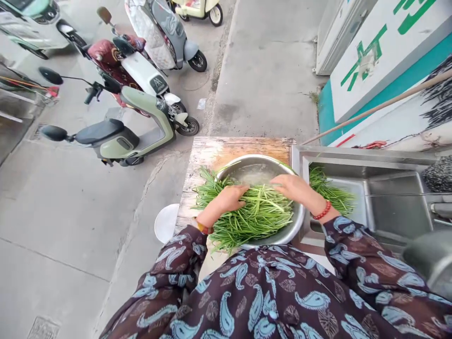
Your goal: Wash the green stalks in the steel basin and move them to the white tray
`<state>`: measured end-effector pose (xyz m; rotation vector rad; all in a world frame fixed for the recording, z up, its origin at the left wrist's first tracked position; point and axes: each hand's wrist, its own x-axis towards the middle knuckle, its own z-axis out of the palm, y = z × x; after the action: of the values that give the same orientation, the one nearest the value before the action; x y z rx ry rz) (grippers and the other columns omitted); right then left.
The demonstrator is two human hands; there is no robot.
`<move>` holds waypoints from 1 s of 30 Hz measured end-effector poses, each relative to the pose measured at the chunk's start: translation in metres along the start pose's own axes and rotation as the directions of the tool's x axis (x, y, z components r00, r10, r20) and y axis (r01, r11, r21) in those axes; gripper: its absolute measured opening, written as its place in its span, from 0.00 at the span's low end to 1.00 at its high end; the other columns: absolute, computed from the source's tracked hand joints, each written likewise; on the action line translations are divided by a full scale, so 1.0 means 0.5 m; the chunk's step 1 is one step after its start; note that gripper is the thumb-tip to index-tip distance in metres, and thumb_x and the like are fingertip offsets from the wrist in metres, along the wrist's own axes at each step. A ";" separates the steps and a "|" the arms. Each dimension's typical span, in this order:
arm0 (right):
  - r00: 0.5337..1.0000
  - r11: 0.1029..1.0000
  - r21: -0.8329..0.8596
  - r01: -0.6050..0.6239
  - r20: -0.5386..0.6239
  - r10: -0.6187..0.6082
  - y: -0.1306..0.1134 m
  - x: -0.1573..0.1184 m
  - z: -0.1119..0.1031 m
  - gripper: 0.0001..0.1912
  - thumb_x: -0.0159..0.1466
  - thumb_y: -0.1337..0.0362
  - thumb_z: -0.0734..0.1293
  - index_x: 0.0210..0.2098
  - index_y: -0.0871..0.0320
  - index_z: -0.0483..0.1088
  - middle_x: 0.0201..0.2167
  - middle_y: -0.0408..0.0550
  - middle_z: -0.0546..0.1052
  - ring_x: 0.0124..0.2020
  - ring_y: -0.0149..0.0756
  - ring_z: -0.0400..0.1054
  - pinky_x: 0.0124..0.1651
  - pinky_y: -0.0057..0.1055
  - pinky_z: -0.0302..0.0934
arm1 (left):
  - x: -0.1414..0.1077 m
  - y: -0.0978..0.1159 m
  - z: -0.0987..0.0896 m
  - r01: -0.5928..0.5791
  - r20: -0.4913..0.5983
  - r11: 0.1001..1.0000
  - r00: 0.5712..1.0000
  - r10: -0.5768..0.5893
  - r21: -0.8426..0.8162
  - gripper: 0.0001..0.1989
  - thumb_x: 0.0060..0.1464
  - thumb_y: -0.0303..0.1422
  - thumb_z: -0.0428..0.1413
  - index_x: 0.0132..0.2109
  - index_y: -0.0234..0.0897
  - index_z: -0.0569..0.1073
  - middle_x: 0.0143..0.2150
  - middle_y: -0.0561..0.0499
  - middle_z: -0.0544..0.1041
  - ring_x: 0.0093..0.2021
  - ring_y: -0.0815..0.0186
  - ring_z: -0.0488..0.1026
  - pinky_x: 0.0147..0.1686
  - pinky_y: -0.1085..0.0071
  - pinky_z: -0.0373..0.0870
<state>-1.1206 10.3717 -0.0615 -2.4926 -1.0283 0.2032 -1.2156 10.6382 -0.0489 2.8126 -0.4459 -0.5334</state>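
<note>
A large heap of long green garlic chives (256, 219) fills the front of a round metal basin (300, 221) and spills over its left rim. Water shows at the back of the basin. My left hand (231, 197) has its fingers curled into the chives on the left side. Over the right part of the heap, my right hand (293, 187) bends its fingers down on the pale stems. The fingertips of both hands are partly lost among the stalks.
The basin stands on a wood-patterned table (208, 150). A steel sink (367, 207) adjoins it on the right, with more chives (332, 190) in its left part. A white round container (165, 223) sits lower left. Parked scooters (141, 127) stand beyond. A pole (381, 106) leans at right.
</note>
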 end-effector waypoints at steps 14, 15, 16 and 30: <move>0.752 0.768 0.632 -0.104 -0.455 0.476 -0.014 0.039 -0.099 0.15 0.73 0.54 0.60 0.48 0.56 0.73 0.39 0.50 0.82 0.34 0.34 0.74 0.39 0.30 0.70 | 0.040 -0.111 -0.087 0.561 -0.397 0.823 0.739 -0.545 -0.086 0.21 0.69 0.34 0.40 0.51 0.33 0.76 0.44 0.38 0.82 0.45 0.57 0.79 0.46 0.65 0.72; 0.755 0.673 0.740 -0.015 -0.432 0.493 -0.033 0.023 -0.097 0.15 0.73 0.53 0.59 0.49 0.55 0.71 0.41 0.48 0.82 0.34 0.32 0.75 0.37 0.29 0.70 | 0.033 -0.100 -0.108 0.536 -0.452 0.837 0.723 -0.522 -0.110 0.22 0.71 0.35 0.38 0.51 0.34 0.76 0.44 0.40 0.82 0.45 0.58 0.79 0.46 0.66 0.71; 0.777 0.568 0.822 0.046 -0.387 0.497 -0.055 0.010 -0.084 0.15 0.73 0.53 0.59 0.51 0.53 0.69 0.43 0.48 0.81 0.35 0.31 0.76 0.37 0.28 0.71 | 0.030 -0.085 -0.130 0.499 -0.504 0.858 0.713 -0.487 -0.122 0.23 0.72 0.37 0.37 0.53 0.36 0.76 0.44 0.42 0.82 0.45 0.59 0.79 0.46 0.66 0.71; 0.734 0.307 0.890 -0.338 0.044 0.678 -0.085 -0.166 0.220 0.25 0.66 0.64 0.65 0.63 0.53 0.67 0.56 0.55 0.77 0.38 0.35 0.78 0.49 0.42 0.73 | 0.195 0.086 0.093 0.198 -0.001 0.980 0.980 -0.198 0.029 0.57 0.53 0.62 0.57 0.76 0.30 0.47 0.75 0.28 0.54 0.73 0.37 0.53 0.69 0.44 0.50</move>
<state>-1.2392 10.3772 -0.1437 -1.6679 0.1578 0.3524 -1.1582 10.5574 -0.1091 2.9026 -0.1746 -0.5734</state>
